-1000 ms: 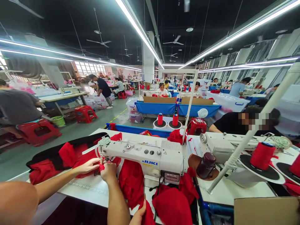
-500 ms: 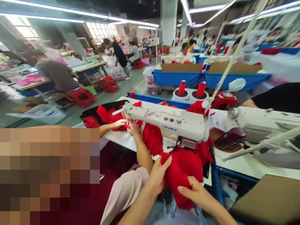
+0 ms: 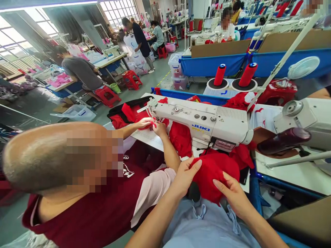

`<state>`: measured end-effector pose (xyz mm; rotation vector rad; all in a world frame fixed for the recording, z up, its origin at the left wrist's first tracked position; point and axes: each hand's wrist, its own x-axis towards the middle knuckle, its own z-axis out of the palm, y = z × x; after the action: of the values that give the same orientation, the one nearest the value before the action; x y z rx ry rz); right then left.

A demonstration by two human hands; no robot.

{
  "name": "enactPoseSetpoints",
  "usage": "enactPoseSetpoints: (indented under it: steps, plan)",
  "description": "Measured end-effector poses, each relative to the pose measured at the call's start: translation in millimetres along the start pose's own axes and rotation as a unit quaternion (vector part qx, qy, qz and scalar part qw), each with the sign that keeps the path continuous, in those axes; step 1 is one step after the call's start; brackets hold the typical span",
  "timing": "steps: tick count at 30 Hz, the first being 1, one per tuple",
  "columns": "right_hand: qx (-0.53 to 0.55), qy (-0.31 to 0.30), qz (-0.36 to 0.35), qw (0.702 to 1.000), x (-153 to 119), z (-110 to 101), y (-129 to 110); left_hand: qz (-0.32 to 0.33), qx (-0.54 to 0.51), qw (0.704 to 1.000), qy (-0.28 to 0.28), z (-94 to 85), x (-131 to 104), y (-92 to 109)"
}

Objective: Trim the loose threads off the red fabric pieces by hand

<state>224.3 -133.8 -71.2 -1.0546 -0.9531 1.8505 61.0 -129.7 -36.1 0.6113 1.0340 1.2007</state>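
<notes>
Between my two hands a piece of red fabric point(image 3: 216, 172) is stretched out over my lap. My left hand point(image 3: 187, 175) pinches its left edge between thumb and fingers. My right hand point(image 3: 231, 191) grips the right side, thumb on top. Just beyond the fabric stands a white sewing machine point(image 3: 201, 120). At its needle end, a co-worker's hands point(image 3: 152, 125) hold red cloth. More red cloth point(image 3: 180, 139) lies on the table under the machine arm.
Close on my left sits a co-worker in a dark red shirt point(image 3: 103, 210). A second sewing machine point(image 3: 307, 115) stands at right, beside a dark padded form point(image 3: 284, 140). Two red thread cones point(image 3: 219, 75) stand behind. A cardboard piece point(image 3: 305, 220) is at lower right.
My view has turned so the co-worker at left shows more fully. The red fabric hangs less far down, and both hands keep hold of it.
</notes>
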Motion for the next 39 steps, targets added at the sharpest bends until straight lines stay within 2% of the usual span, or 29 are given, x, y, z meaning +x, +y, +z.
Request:
enactPoseSetpoints:
  steps: [3, 10, 16, 20, 24, 27, 32, 35, 39]
  plan:
    - [0.067, 0.025, 0.044, 0.996, -0.5, -0.5, -2.3, -0.002, 0.048, 0.998, -0.027, -8.6, 1.2, 3.5]
    - [0.093, 0.056, 0.073, 0.991, 1.9, 2.7, -8.0, -0.035, 0.021, 0.999, -0.006, -10.4, 0.9, 2.4]
    - [0.077, 0.012, 0.085, 0.993, 3.8, -2.8, -5.3, -0.032, 0.032, 0.999, 0.008, -12.3, 0.5, -2.2]
    - [-0.011, -0.052, 0.034, 0.998, 7.4, -0.6, -9.4, -0.011, 0.044, 0.999, 0.006, -7.3, 0.2, -2.7]
    - [-0.083, -0.039, 0.008, 0.996, 13.9, 11.7, -12.8, -0.011, 0.053, 0.998, 0.028, -2.2, -1.0, -0.9]
    - [-0.068, -0.038, 0.019, 0.997, 16.5, 17.5, -12.4, -0.038, 0.033, 0.998, 0.028, -4.3, -1.6, -1.0]
    - [0.002, -0.062, 0.094, 0.994, 14.6, 18.0, -15.9, -0.044, 0.022, 0.999, 0.02, -8.8, -1.2, -6.7]
    - [0.017, -0.071, 0.12, 0.99, 13.9, 20.8, -20.3, -0.009, 0.003, 0.999, 0.054, -5.9, 0.9, -10.8]
    - [-0.029, -0.091, 0.118, 0.988, 13.0, 29.1, -20.2, 0.044, -0.049, 0.99, 0.126, -2.9, 8.6, -10.1]
